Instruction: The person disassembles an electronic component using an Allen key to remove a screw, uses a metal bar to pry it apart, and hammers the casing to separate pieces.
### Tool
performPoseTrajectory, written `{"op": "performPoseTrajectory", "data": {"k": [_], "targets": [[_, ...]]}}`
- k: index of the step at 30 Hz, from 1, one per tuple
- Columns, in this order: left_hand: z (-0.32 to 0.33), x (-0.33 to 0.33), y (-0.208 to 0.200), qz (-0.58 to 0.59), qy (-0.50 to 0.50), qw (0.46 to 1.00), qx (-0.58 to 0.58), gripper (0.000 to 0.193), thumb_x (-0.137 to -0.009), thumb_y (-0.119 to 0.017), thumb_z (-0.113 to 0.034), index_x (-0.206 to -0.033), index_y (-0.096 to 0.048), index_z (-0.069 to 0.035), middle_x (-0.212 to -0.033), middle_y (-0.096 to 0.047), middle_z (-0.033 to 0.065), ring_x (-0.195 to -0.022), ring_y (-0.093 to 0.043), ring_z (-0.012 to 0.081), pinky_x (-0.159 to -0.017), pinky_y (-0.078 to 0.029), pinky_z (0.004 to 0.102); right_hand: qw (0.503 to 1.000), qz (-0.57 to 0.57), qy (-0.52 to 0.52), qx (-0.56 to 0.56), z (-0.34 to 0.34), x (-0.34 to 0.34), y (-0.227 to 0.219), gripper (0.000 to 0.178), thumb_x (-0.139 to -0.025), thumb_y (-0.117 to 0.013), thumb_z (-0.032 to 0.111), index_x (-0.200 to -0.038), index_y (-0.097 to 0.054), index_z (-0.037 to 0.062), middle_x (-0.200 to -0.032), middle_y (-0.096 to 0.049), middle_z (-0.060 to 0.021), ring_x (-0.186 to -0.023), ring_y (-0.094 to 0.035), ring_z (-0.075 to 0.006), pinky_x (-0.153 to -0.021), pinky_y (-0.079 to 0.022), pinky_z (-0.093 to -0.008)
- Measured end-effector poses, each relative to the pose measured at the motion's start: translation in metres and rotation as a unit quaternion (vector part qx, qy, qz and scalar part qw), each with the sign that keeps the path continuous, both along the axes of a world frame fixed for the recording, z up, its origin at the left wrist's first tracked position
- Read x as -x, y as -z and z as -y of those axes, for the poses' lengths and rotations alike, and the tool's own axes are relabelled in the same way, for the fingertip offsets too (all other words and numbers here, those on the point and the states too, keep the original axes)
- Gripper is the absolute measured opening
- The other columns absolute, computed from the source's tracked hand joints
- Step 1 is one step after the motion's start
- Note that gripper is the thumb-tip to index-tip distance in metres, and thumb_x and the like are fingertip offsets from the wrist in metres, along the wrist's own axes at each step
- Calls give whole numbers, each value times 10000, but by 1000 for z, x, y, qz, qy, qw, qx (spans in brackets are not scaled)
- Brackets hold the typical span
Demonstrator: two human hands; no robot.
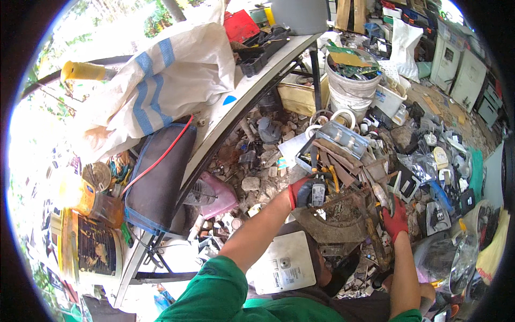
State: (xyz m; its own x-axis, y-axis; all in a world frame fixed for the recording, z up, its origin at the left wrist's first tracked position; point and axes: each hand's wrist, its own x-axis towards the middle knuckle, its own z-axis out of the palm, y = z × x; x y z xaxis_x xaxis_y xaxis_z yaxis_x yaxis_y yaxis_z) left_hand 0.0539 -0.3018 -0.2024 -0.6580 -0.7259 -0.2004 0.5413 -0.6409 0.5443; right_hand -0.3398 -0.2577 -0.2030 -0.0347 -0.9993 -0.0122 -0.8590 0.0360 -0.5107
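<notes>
My left hand (304, 194), in a red and black glove, is closed round a small grey plastic part (318, 194) with slots in its face. Below that part sits a worn metal frame (335, 228) with a dirty, cluttered middle. To the right, my right hand (396, 219), in a red glove, is closed on a long greyish tool (381, 196) whose kind I cannot make out. Its far end points up toward rusty metal strips (343, 161). A white square panel (283, 263) with a label lies across my lap. Yellow-handled pliers (334, 178) stand just beyond my left hand.
A metal box (342, 137) of tools is ahead, with a white bucket (351, 88) of circuit boards behind it. On the left a table (236, 107) bears a woven sack (161, 80). Plastic scrap and clear bags (442, 257) crowd the right side.
</notes>
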Motion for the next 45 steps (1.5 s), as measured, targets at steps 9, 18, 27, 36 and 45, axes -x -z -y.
{"op": "performPoseTrajectory", "data": {"k": [9, 18, 27, 36, 45], "targets": [[7, 11, -5, -102, 56, 993, -23, 236, -990, -516, -260, -1142, -636, -124, -969, -690, 44, -837, -678, 197, -755, -568, 380, 961, -196, -182, 74, 51, -106, -80, 984, -737, -780, 330, -1537, -238, 137, -1546, -262, -221, -1429, -263, -394, -1160, -256, -480], [25, -18, -37, 43, -173, 984, -21, 257, -969, -496, -286, -1031, -672, -110, -882, -696, 48, -763, -677, 211, -726, -564, 399, 890, -309, -335, -22, 95, -131, -90, 1001, -758, -769, 398, -1554, -195, 206, -1582, -213, -193, -1447, -257, -363, -1164, -260, -476], [11, -27, -88, -90, -59, 990, 90, 452, -1014, -378, -318, -1348, -539, -58, -1266, -624, 91, -1103, -622, 297, -914, -533, 438, 874, -313, -372, 0, 102, -132, -70, 822, -837, -694, 383, -1531, -273, 255, -1570, -236, -207, -1400, -320, -438, -1142, -325, -470], [9, -38, -99, 480, -73, 701, 522, 448, -949, -457, -398, -1287, -587, -134, -1184, -654, 65, -1005, -618, 226, -830, -492, 382, 916, -140, -368, -72, 149, -116, -83, 616, -950, -557, 341, -1519, -329, 273, -1513, -385, -198, -1364, -420, -358, -1131, -351, -398], [30, -33, -67, 192, -163, 943, 216, 277, -949, -448, -297, -1122, -563, -114, -1026, -581, 63, -952, -549, 212, -869, -466, 339, 911, -165, -357, -124, 155, -122, -90, 625, -941, -568, 382, -1514, -343, 273, -1542, -331, -203, -1384, -391, -360, -1145, -327, -404]]}}
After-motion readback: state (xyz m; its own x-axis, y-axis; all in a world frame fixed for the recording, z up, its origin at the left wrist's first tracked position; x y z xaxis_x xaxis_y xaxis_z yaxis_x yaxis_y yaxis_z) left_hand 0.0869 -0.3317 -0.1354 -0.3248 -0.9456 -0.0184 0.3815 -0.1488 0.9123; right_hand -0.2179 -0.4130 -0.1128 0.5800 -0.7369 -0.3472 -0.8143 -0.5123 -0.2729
